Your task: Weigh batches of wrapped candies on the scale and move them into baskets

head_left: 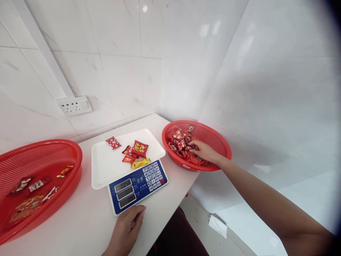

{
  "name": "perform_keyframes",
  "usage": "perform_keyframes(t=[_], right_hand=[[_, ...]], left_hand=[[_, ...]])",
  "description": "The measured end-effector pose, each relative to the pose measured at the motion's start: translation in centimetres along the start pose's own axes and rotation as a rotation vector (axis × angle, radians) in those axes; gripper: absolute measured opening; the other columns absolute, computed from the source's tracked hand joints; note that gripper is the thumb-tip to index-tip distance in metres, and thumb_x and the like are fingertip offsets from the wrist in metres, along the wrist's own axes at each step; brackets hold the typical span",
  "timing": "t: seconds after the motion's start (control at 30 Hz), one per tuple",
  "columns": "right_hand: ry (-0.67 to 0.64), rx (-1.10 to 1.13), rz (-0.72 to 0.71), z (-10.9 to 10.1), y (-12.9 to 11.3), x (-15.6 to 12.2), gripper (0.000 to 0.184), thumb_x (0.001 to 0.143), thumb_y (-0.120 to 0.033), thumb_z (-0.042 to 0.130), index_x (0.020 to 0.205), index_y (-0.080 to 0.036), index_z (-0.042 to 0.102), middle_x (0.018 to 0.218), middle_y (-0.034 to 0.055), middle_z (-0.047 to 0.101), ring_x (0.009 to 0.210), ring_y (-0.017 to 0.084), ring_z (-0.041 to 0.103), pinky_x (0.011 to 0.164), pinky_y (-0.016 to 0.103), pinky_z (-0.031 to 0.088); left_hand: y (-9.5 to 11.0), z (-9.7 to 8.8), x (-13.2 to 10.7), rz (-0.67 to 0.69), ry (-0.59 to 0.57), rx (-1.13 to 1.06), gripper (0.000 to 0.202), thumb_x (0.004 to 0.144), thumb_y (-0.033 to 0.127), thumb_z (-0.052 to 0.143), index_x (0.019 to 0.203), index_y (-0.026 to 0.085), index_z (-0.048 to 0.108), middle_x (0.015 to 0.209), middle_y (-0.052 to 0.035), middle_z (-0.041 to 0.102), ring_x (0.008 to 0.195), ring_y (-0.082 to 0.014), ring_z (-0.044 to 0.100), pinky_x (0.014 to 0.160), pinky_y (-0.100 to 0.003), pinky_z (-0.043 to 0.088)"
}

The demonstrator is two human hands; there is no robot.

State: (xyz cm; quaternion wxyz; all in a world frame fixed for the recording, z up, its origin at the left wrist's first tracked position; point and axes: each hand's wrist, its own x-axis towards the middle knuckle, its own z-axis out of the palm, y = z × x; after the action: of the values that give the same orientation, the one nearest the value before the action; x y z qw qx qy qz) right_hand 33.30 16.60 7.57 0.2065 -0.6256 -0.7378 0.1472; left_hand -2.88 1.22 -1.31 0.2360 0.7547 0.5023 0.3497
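Note:
My right hand (pixel 204 151) reaches into the right red basket (pixel 223 149), its fingers pinched on a red-wrapped candy (pixel 188 148) among a heap of similar ones. The fingertips are partly buried in wrappers. My left hand (pixel 129 225) rests on the table at the near edge of the scale (pixel 138 185), fingers curled in and thumb against the index finger, with nothing showing in it. On the scale's white tray (pixel 106 167) lie several wrapped candies, among them a large red packet (pixel 140 148), a yellow one (pixel 141 163) and a red dotted one (pixel 113 143).
Another red basket (pixel 77 160) stands at the left with a few packets on its bottom. The white table (pixel 87 220) meets a tiled wall that carries a power socket (pixel 74 106). A white paper (pixel 217 225) lies low at the right, near the floor.

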Motion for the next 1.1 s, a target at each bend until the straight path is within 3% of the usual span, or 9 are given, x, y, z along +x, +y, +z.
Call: perform_keyframes(t=[0.07,0.2,0.3,0.47,0.57,0.7,0.8,0.9,1.1], right_hand=[[0.025,-0.045,-0.024,0.4,0.4,0.4,0.025,0.082,-0.028,0.053,0.104,-0.023,0.062,0.106,0.0054,0.063,0.095,0.022,0.059,0.082,0.035,0.046],[0.064,-0.115,-0.098,0.8,0.6,0.8,0.02,0.084,-0.025,0.049,0.088,-0.023,0.069,0.1,0.006,0.065,0.096,0.022,0.059,0.084,0.035,0.046],[0.15,-0.105,-0.084,0.6,0.2,0.4,0.022,0.085,-0.025,0.047,0.086,-0.021,0.068,0.105,0.0075,0.065,0.099,0.022,0.059,0.086,0.035,0.045],[0.238,-0.078,0.014,-0.6,-1.4,-1.0,0.027,0.088,-0.031,0.041,0.077,-0.02,0.063,0.083,0.0054,0.067,0.077,0.02,0.062,0.068,0.031,0.047],[0.306,0.0,0.058,-1.4,-2.8,-2.4,0.028,0.087,-0.036,0.041,0.08,-0.02,0.062,0.077,0.0035,0.068,0.073,0.02,0.063,0.067,0.031,0.047],[0.511,0.25,0.099,-1.8,-5.0,-5.7,0.03,0.084,-0.043,0.047,0.094,-0.02,0.064,0.083,0.0049,0.071,0.077,0.021,0.066,0.072,0.035,0.051],[0.651,0.427,0.08,-0.6,-6.5,-8.7,0.036,0.083,-0.049,0.049,0.095,-0.018,0.064,0.073,0.0057,0.07,0.069,0.021,0.067,0.066,0.035,0.054],[0.747,0.524,0.005,2.0,-7.5,-10.9,0.034,0.084,-0.049,0.05,0.091,-0.018,0.064,0.066,0.0042,0.069,0.061,0.019,0.066,0.059,0.032,0.054],[0.655,0.617,-0.047,7.4,-8.9,-11.6,0.027,0.086,-0.041,0.049,0.087,-0.018,0.063,0.066,0.003,0.069,0.056,0.016,0.064,0.056,0.03,0.054]], left_hand=[[0.0,0.0,0.0,0.0,-0.004,0.002,0.018,0.085,0.033,0.049,0.091,0.025,0.064,0.089,-0.0011,0.071,0.078,-0.0133,0.067,0.063,-0.017,0.055],[0.0,-0.1,0.0,-0.02,-0.008,0.01,0.018,0.085,0.033,0.049,0.093,0.026,0.064,0.091,-0.0008,0.071,0.08,-0.0131,0.067,0.065,-0.017,0.054],[0.1,-0.2,-0.1,-0.022,0.0,-0.004,0.018,0.086,0.032,0.049,0.093,0.026,0.064,0.09,-0.0001,0.071,0.079,-0.0128,0.067,0.066,-0.018,0.054],[0.1,-0.1,-0.3,-0.057,-0.033,-0.053,0.02,0.087,0.032,0.046,0.096,0.026,0.063,0.089,-0.0002,0.069,0.078,-0.0128,0.065,0.057,-0.017,0.052],[0.3,-0.1,-0.4,-0.062,-0.028,-0.057,0.021,0.087,0.032,0.046,0.097,0.025,0.063,0.09,-0.0013,0.069,0.079,-0.0134,0.065,0.06,-0.019,0.053],[0.5,-0.2,-0.3,-0.066,-0.038,-0.062,0.021,0.088,0.032,0.044,0.096,0.025,0.062,0.092,-0.0017,0.069,0.08,-0.0132,0.064,0.059,-0.019,0.051],[0.7,-0.1,-0.3,-0.047,-0.049,-0.049,0.021,0.088,0.03,0.044,0.095,0.024,0.062,0.089,-0.0014,0.069,0.075,-0.0123,0.063,0.059,-0.019,0.051],[0.8,-0.1,-0.4,-0.021,-0.047,-0.04,0.02,0.087,0.029,0.044,0.094,0.023,0.062,0.086,-0.0017,0.069,0.072,-0.0119,0.063,0.061,-0.02,0.051],[1.3,-0.4,-0.3,-0.025,-0.026,-0.045,0.022,0.087,0.028,0.043,0.095,0.022,0.063,0.085,-0.0025,0.069,0.072,-0.0125,0.063,0.06,-0.021,0.051]])
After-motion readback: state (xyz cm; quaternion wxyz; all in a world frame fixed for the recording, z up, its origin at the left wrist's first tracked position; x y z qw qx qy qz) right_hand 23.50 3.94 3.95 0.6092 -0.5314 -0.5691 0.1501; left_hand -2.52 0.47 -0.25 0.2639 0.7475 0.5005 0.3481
